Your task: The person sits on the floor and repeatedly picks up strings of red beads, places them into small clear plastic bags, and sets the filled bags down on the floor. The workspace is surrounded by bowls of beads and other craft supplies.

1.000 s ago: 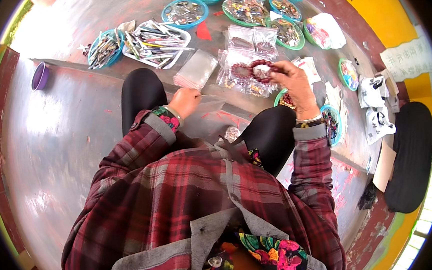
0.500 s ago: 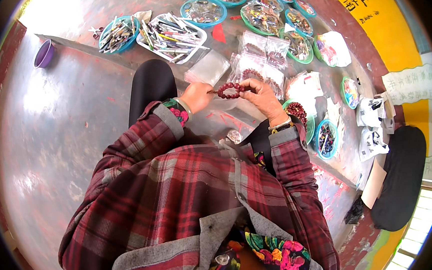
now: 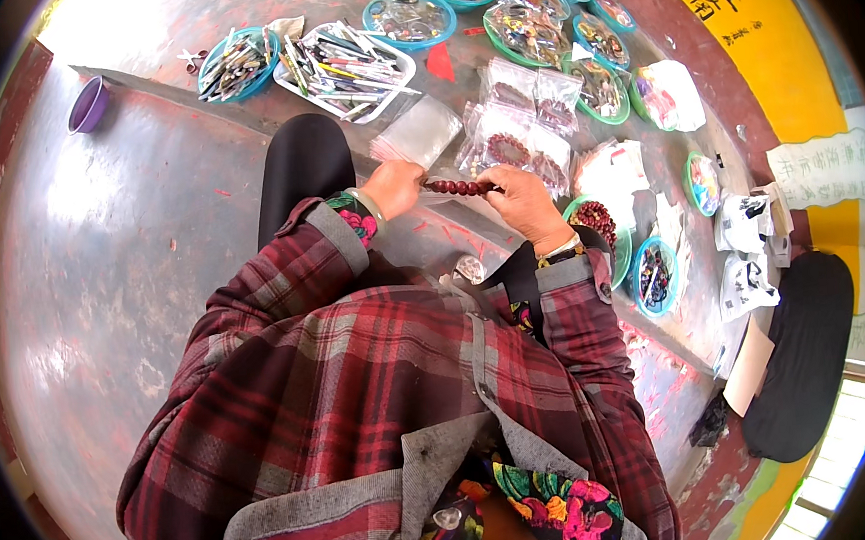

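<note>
Left hand [image 3: 394, 185] grip pinched on one end of dark red bead string [image 3: 457, 186]; right hand [image 3: 520, 202] grip closed on the other end; string stretched level between both hands, above the tabletop [image 3: 150, 240]; just beyond lie clear bead packets [image 3: 509, 144]; farther out, teal-rimmed dishes [image 3: 410, 16], a white tray of tools [image 3: 343, 61], a purple cup [image 3: 88, 103].

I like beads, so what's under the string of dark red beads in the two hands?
Under the string of dark red beads stretched between the left hand and right hand lie clear plastic bags on the grey surface. The hands hide whatever sits right beneath them.
</note>
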`<state>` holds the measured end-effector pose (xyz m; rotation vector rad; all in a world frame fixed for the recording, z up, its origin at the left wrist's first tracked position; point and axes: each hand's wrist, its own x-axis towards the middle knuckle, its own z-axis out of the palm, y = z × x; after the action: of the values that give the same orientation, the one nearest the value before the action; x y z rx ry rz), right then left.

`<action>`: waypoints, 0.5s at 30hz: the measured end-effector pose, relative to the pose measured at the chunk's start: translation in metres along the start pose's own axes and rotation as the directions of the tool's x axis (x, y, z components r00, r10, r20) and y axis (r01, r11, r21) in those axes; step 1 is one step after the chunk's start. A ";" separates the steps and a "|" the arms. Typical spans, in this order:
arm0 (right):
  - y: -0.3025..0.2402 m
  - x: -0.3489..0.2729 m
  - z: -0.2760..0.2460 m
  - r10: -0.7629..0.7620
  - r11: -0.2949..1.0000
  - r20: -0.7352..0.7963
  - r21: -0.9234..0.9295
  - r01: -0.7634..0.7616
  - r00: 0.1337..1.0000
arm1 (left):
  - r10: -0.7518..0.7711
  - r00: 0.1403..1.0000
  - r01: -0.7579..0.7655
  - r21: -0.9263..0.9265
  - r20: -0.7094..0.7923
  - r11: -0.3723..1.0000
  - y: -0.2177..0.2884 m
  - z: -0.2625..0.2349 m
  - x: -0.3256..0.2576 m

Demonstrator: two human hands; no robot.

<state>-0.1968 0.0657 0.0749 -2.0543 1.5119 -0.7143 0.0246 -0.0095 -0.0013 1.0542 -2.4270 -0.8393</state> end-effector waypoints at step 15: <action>-0.011 0.002 0.012 -0.091 0.970 0.057 -0.222 0.101 0.994 | 0.071 0.992 -0.070 -0.011 0.109 0.997 0.003 0.008 -0.001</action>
<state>-0.1806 0.0681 0.0730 -2.3083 1.5360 -0.5476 0.0190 -0.0040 -0.0057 0.9368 -2.5330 -0.9034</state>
